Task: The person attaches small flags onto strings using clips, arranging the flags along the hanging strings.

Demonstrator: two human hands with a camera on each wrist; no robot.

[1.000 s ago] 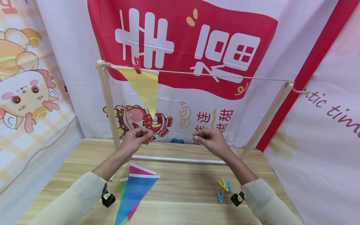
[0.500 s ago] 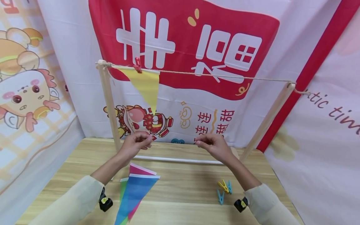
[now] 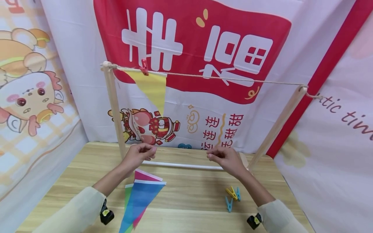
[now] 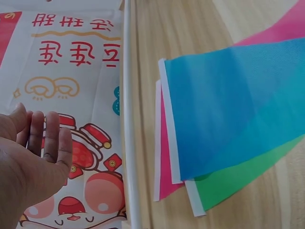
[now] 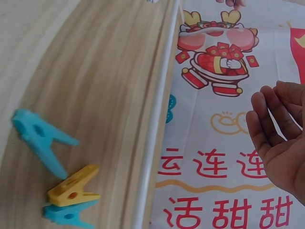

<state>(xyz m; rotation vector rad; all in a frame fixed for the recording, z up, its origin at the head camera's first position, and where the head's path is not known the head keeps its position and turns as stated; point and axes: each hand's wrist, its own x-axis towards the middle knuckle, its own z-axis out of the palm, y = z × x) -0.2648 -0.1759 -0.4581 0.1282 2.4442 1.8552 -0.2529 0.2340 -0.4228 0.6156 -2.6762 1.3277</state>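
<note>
- The tall wooden frame with a twine line strung across its top (image 3: 221,78) stood at twelve o'clock on the pale wooden table (image 3: 186,207); most of that line hung bare.
- One yellow triangular pennant (image 3: 151,89) was up, held by a red clothes peg (image 3: 144,67) at the line's eleven o'clock end, so I judged one flag done.
- A fanned stack of blue, pink and green pennants (image 3: 139,200) lay at seven o'clock, untouched.
- The left hand (image 3: 140,153) and right hand (image 3: 225,157) hovered low before the frame, fingers relaxed, palms holding nothing.
- Two blue pegs and one yellow plastic peg (image 3: 232,195) waited at five o'clock, apart from both hands.
</note>
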